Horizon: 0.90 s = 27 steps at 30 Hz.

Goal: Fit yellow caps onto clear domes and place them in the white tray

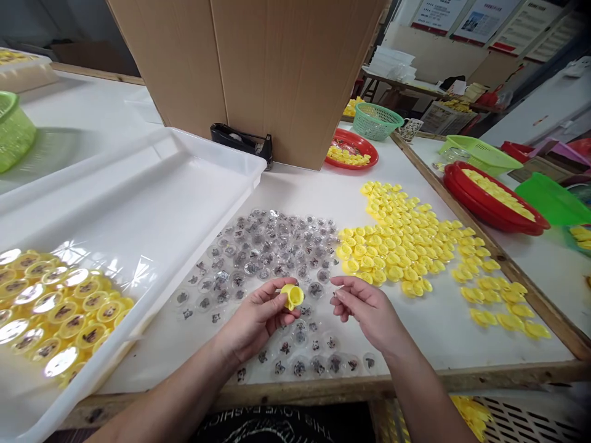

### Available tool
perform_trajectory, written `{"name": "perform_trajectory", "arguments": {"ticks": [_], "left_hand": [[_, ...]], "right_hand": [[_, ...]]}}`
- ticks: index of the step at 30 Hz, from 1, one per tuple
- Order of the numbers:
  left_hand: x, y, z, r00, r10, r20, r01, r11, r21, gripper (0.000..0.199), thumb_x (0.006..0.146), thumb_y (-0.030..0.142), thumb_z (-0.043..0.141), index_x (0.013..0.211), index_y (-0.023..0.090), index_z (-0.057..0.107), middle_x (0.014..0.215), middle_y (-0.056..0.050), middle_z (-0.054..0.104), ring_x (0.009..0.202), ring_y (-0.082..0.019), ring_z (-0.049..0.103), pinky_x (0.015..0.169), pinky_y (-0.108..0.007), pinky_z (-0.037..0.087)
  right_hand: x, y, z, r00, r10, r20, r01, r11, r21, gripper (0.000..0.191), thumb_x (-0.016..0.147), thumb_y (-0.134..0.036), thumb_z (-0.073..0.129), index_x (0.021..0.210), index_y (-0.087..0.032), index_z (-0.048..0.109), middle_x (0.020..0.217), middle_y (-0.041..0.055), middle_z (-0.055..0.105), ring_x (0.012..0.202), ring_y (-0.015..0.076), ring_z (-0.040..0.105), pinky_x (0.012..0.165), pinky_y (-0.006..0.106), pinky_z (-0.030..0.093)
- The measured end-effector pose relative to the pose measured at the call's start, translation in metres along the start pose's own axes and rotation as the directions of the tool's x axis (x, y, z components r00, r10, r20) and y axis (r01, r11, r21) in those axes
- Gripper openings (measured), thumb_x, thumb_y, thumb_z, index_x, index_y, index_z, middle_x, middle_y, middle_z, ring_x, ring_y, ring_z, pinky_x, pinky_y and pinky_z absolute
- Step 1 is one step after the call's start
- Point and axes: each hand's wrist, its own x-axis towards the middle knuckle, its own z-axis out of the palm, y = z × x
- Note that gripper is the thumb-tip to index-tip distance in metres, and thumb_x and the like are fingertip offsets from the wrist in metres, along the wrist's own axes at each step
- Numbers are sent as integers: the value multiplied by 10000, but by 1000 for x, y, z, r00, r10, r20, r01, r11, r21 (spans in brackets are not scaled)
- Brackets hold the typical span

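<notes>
A yellow plastic cap [292,296] is held in the narrow grip of the left hand [256,317]; the grip of the right hand [369,311] is wide and empty, at the cap's 3 o'clock.

"What is in the left hand [258,317]?"

"A little yellow plastic cup [292,296]. The fingers [277,294] pinch it, and it sits tilted."

"And the right hand [367,311]?"

"It is near the cup but not touching it. Its fingers are a bit bent. I can't tell if they hold something tiny."

"What is under the hands?"

"Lots of clear round plastic bubbles [316,290], each with a small dark shape inside. They lie spread out on the white table [295,191]."

"Anything else close by?"

"Yes, many more yellow cups [397,252] in a big heap, right beside the bubbles."
</notes>
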Motion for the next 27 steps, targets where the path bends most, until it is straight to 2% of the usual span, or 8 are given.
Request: {"name": "perform_trajectory", "arguments": {"ticks": [3, 6, 10, 13, 17, 20, 23, 27], "left_hand": [[-1, -1, 0, 999, -22, 29, 22, 1000, 5, 346, 775, 150, 686, 1112, 148, 609, 906, -57, 633, 721, -120, 652, 634, -169, 523], [-2, 0, -1, 997, -36, 72, 35, 999, 9, 325, 780, 185, 689, 1094, 134, 623, 846, -55, 641, 661, -100, 636, 576, -148, 502], [-3, 2, -1, 993, -37, 108, 36, 999, 16, 288, 827, 252, 642, 1069, 97, 619, 840, -101, 662, 612, -87, 616, 529, -136, 477], [-3, 2, -2, 994, -19, 106, 22, 999, -24, 252, 831, 251, 638, 1040, 113, 609, 828, -90, 663, 613, -95, 631, 540, -143, 493], [-2, 1, -3, 993, -6, 118, 15, 997, -73, 234, 808, 263, 668, 986, 121, 613, 794, -70, 663, 621, -109, 651, 549, -145, 518], [-2, 1, -4, 992, -19, 126, 30, 996, -82, 272, 788, 269, 692, 995, 105, 628, 808, -82, 672, 635, -110, 659, 555, -134, 523], [-1, -1, -5, 992, -30, 123, 41, 996, -81, 299, 766, 278, 716, 997, 104, 642, 797, -74, 675, 623, -108, 661, 538, -122, 516], [-1, -3, -6, 992, -32, 120, 39, 997, -59, 319, 752, 292, 728, 998, 107, 648, 798, -74, 678, 615, -110, 659, 525, -125, 510]], "right_hand": [[-1, -21, 15, 986, 93, 141, -147, 885, 441, 271, 815, -371, 638, 1014, -194, 583, 713, 6, 619, 605, 143, 603, 514, 253, 469], [4, -34, 32, 974, 82, 212, -182, 841, 510, 237, 790, -353, 677, 958, -198, 612, 635, -18, 585, 572, 128, 572, 505, 239, 450], [12, -36, 45, 976, 34, 215, -113, 924, 366, 186, 829, -345, 628, 962, -215, 630, 691, -15, 577, 539, 105, 526, 489, 229, 436], [13, -37, 44, 972, -179, 152, 161, 980, 119, 159, 873, -270, 556, 986, -255, 667, 940, 31, 555, 724, 132, 568, 611, 260, 494], [11, -50, 33, 851, -463, 248, 505, 852, -141, 370, 902, -116, 425, 1145, -310, 624, 1102, 49, 524, 1017, 178, 538, 826, 317, 481], [11, -61, 24, 779, -478, 406, 589, 780, -211, 483, 879, -55, 407, 1269, -312, 531, 1136, 51, 536, 1015, 175, 545, 838, 327, 483], [12, -65, 19, 744, -488, 457, 635, 729, -255, 491, 858, -39, 447, 1268, -300, 521, 1067, 46, 563, 945, 172, 568, 786, 319, 495], [14, -64, 18, 786, -434, 441, 579, 766, -279, 303, 835, -111, 549, 1103, -241, 602, 906, 24, 583, 708, 138, 579, 629, 278, 497]]}}
